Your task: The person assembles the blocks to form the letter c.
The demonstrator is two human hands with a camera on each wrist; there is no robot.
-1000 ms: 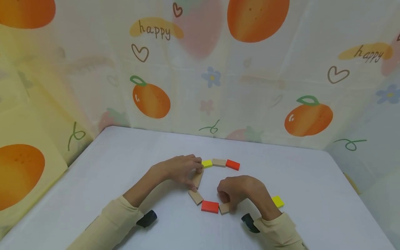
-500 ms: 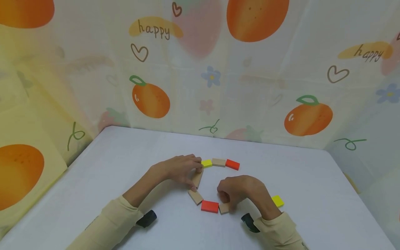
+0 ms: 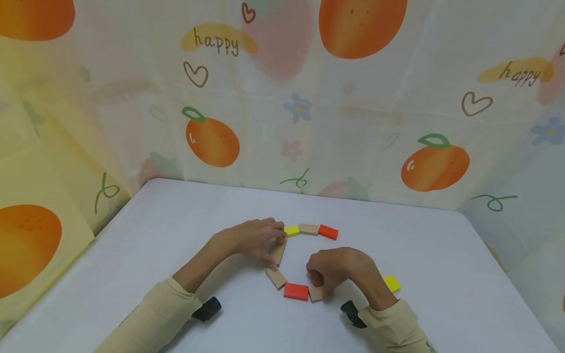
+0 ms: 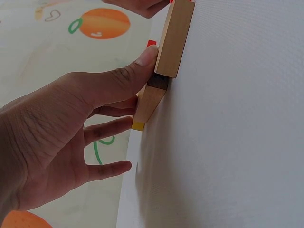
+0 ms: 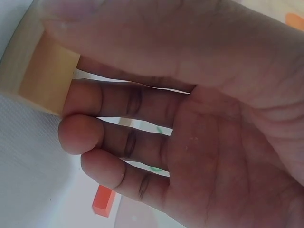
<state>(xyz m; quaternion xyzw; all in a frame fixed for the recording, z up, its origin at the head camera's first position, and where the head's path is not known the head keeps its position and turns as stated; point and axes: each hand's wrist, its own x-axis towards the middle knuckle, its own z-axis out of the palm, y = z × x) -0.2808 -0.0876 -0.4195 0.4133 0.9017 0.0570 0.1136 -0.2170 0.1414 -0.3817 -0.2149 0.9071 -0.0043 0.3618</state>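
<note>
A curved row of flat blocks lies on the white table. My left hand (image 3: pixel 258 239) spans a plain wooden block (image 3: pixel 278 252) on the row's left side, thumb at its near end and fingertips by its far end. The thumb also touches the adjoining wooden block (image 3: pixel 276 278); in the left wrist view, the ring and little fingers stay spread off the blocks. At the row's near end my right hand (image 3: pixel 333 268) pinches a small wooden block (image 5: pixel 50 71) between thumb and fingers, hiding part of it. Left of that block lies a red block (image 3: pixel 296 291).
The row's far side has a yellow block (image 3: pixel 292 231), a wooden block (image 3: pixel 309 229) and a red block (image 3: pixel 328 232). A separate yellow block (image 3: pixel 392 284) lies beyond the right wrist. A fruit-printed cloth (image 3: pixel 353 117) hangs behind the white table (image 3: pixel 176 215).
</note>
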